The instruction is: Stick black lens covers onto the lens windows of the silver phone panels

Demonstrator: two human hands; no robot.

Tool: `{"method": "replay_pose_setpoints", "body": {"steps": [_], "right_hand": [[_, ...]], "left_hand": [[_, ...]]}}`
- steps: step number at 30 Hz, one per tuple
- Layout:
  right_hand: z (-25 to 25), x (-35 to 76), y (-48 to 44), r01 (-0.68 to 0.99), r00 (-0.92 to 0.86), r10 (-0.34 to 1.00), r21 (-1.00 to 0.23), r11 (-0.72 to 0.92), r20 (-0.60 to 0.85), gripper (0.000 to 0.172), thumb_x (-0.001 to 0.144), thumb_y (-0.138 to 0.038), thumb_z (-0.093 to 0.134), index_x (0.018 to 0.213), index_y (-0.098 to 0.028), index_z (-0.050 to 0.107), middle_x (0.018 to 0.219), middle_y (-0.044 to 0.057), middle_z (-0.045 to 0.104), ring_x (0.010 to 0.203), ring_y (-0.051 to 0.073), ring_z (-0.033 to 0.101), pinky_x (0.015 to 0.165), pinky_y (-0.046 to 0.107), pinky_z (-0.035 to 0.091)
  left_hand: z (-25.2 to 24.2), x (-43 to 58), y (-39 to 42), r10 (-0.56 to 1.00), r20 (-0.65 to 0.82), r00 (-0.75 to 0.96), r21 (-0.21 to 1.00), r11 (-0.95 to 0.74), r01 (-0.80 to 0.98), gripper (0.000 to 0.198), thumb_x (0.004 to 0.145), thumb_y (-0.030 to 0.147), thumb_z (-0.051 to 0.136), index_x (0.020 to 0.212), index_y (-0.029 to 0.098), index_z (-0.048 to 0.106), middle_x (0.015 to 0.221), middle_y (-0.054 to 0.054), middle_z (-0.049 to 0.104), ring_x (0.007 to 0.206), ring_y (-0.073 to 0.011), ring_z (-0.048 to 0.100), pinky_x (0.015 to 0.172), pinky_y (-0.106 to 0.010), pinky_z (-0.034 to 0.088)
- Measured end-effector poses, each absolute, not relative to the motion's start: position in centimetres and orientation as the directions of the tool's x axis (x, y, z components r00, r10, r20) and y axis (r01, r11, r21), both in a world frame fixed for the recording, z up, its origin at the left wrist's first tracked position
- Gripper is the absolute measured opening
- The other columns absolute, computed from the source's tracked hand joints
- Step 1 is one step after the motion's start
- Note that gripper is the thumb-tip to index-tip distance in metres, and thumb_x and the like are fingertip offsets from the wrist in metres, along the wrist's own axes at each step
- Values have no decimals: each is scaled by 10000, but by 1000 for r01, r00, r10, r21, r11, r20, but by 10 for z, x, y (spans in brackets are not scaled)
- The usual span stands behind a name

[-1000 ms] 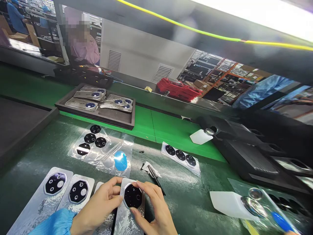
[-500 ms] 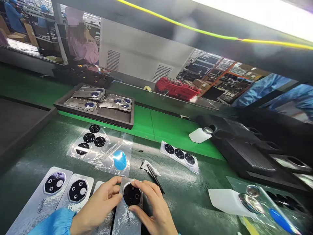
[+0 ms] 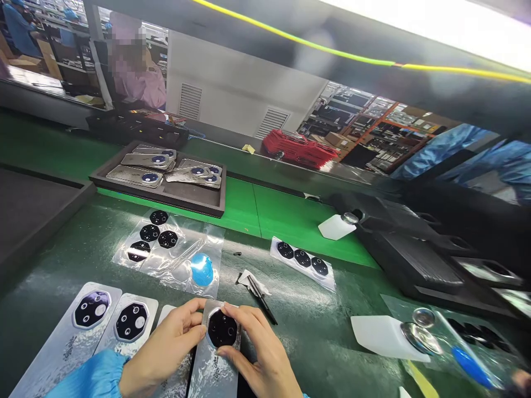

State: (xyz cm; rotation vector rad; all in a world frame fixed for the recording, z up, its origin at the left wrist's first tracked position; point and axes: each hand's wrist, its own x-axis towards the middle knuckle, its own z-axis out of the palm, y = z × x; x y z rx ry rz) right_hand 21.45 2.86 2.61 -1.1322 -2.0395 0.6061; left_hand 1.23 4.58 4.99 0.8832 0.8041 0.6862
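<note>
My left hand pinches the left edge of a silver phone back cover near its top. A black octagonal camera lens plate sits in the cover's raised ring. My right hand has its index finger at the plate's upper right edge and its thumb at the lower edge, spanning it. Left of my hands lie a similar cover and another cover, both with lens plates in place. A further cover is mostly hidden under my left hand.
Ahead lie loose lens plates on clear film, tweezers and a strip of three plates. A dark tray holds several covers. White bottles and black trays stand right. A blurred skin-toned patch shows at lower right.
My hands keep almost the same hold on the cover and plate. The view has shifted slightly. A blurred skin-toned patch has come in at the lower right edge.
</note>
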Motion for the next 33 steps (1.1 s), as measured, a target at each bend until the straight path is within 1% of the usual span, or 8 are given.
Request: {"method": "replay_pose_setpoints", "body": {"steps": [6,13,15,18,22,26,30,33], "right_hand": [[28,211,28,539,-342,877,-695,477,337,538,888,-204,681,1379,-314,491,1083,59,663,976,234,636,794,333,597],[27,206,25,562,-316,867,-661,498,384,549,900,-205,661,1408,-300,474,1005,56,667,907,238,616,735,336,603],[27,205,24,568,-316,859,-645,511,402,563,901,-219,663,1420,-298,461,1002,57,673,899,242,612,734,345,602],[28,203,23,575,-325,851,-628,525,413,574,904,-232,664,1431,-293,446,1000,57,687,892,246,607,734,352,601],[28,200,21,571,-320,845,-625,532,427,567,910,-290,660,1433,-295,442,983,57,686,873,245,605,723,351,596],[27,199,21,559,-312,842,-632,537,440,563,908,-359,652,1426,-283,444,994,66,663,890,243,611,744,360,593],[27,201,23,531,-351,833,-642,553,427,584,897,-351,664,1426,-278,428,1089,78,661,966,247,612,813,373,584],[27,203,25,486,-378,821,-663,569,428,535,940,-318,608,1437,-281,414,1147,84,652,1013,243,599,845,370,571]], "left_hand": [[46,13,45,802,-308,512,887,437,-150,370,930,344,584,1268,196,567,1110,-62,730,1011,-224,663,905,-322,446],[38,13,40,842,-294,453,931,360,-65,395,965,375,517,1339,249,545,1281,-43,652,1239,-245,545,1037,-328,408],[34,14,38,863,-294,411,943,332,-23,397,963,381,520,1338,253,550,1244,-39,666,1228,-252,545,1038,-329,406],[32,18,37,888,-268,374,961,276,33,393,962,388,529,1322,234,562,1151,-40,702,1115,-251,597,1027,-335,406],[32,21,37,899,-255,357,966,254,51,362,974,381,507,1295,229,577,1195,-35,699,1066,-237,623,987,-312,413],[33,21,37,898,-259,356,961,276,3,361,967,401,514,1265,214,591,1213,-45,700,1152,-253,597,972,-302,419],[36,21,40,893,-247,377,948,303,-95,364,957,405,525,1243,188,584,1181,-64,714,1156,-264,605,974,-325,426],[40,21,43,890,-251,380,935,324,-143,376,940,424,549,1215,171,589,1157,-77,720,1170,-275,597,985,-342,428]]}}
